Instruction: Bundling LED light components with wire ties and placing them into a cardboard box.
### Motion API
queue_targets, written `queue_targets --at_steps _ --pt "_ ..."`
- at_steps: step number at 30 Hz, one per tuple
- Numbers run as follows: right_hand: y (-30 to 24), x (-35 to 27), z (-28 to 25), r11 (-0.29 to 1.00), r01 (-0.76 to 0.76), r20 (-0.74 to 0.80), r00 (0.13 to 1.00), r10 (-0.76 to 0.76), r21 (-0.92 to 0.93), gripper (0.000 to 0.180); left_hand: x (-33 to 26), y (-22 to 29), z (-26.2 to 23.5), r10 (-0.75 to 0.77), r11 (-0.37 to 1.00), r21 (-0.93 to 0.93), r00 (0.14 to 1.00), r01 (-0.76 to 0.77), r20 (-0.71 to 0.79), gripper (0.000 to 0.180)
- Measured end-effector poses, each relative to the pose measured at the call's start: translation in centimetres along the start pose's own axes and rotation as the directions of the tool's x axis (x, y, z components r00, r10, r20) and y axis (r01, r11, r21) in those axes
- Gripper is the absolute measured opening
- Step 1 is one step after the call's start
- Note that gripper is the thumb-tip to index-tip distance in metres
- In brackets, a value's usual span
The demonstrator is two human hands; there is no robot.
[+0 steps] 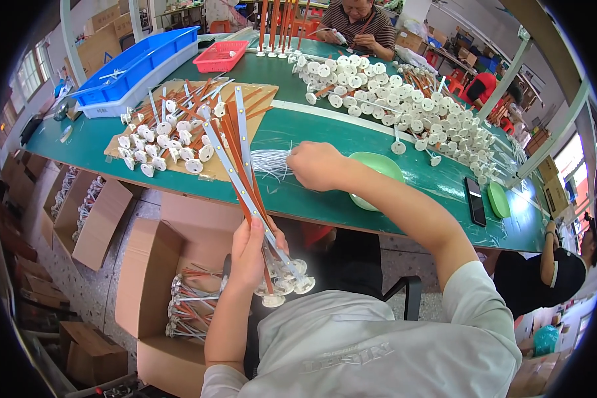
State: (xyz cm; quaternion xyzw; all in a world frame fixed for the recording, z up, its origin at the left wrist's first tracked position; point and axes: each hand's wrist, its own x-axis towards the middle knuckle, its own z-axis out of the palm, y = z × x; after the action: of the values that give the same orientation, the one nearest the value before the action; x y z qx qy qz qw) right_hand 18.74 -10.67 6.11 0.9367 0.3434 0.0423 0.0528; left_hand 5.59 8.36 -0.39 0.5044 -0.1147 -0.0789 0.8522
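My left hand (pixel 249 255) grips a bundle of LED strip sticks (pixel 226 156), white and orange-brown, held tilted in front of me. Their round white bases (pixel 285 285) hang below the hand, over my lap. On the green table (pixel 292 199), my right hand (pixel 315 166) is closed at the right end of a pile of thin white ties (pixel 270 164). Whether a tie is between those fingers is hidden. Just right of that hand sits a light green bowl (pixel 381 160), partly covered by my forearm.
More such sticks (pixel 169 136) lie on a cardboard sheet (pixel 259 99), left. A large heap (pixel 404 99) covers the far right. Blue bin (pixel 139 63) and red basket (pixel 220 58) stand behind. A phone (pixel 474 201) lies right. An open carton (pixel 139 278) is below. Across sits a co-worker (pixel 361 26).
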Motion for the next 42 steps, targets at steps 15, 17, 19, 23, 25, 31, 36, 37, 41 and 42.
queue_targets --at_steps 15,17,19,23,25,31,36,37,41,42 --pt "-0.1 -8.1 -4.3 0.929 -0.287 -0.21 0.918 0.337 0.236 0.012 -0.3 -1.7 1.4 -0.129 0.988 -0.075 0.99 0.132 0.049 0.038" --pt "-1.9 -11.4 -4.1 0.905 -0.261 -0.309 0.877 0.368 0.335 0.009 -1.0 -1.9 2.4 -0.133 0.987 -0.073 0.979 0.146 0.155 0.04" --pt "-4.3 -14.7 -3.2 0.796 -0.155 -0.375 0.819 0.435 0.584 0.006 -1.5 -2.3 3.6 -0.184 0.981 -0.005 0.94 0.193 0.287 0.053" --pt "-5.7 -18.9 -0.4 0.716 0.009 -0.345 0.881 0.325 0.698 0.009 -2.6 -4.0 6.3 -0.311 0.9 -0.134 0.827 0.414 0.468 0.055" --pt "-5.6 -20.8 0.5 0.71 -0.005 -0.308 0.899 0.312 0.704 0.009 -2.6 -4.9 7.1 -0.366 0.879 -0.096 0.789 0.468 0.493 0.056" --pt "-5.6 -24.6 0.9 0.614 -0.071 -0.24 0.881 0.408 0.786 0.018 -2.7 -7.3 9.2 -0.376 0.918 0.09 0.777 0.386 0.504 0.042" --pt "-7.1 -25.3 1.5 0.536 0.059 -0.351 0.814 0.463 0.842 0.024 -3.4 -9.0 11.5 -0.348 0.902 0.386 0.857 0.195 0.38 0.031" --pt "-7.2 -25.4 1.6 0.616 0.06 -0.396 0.814 0.426 0.785 0.027 -3.7 -9.3 11.8 -0.316 0.892 0.429 0.878 0.144 0.361 0.03" --pt "-7.2 -26.1 1.7 0.8 0.021 -0.406 0.87 0.281 0.6 0.035 -4.3 -9.9 12.5 -0.239 0.867 0.497 0.884 0.009 0.401 0.039" --pt "-7.2 -26.2 1.7 0.866 0.002 -0.379 0.899 0.218 0.501 0.034 -4.4 -10.0 12.6 -0.207 0.872 0.489 0.882 -0.03 0.423 0.042"
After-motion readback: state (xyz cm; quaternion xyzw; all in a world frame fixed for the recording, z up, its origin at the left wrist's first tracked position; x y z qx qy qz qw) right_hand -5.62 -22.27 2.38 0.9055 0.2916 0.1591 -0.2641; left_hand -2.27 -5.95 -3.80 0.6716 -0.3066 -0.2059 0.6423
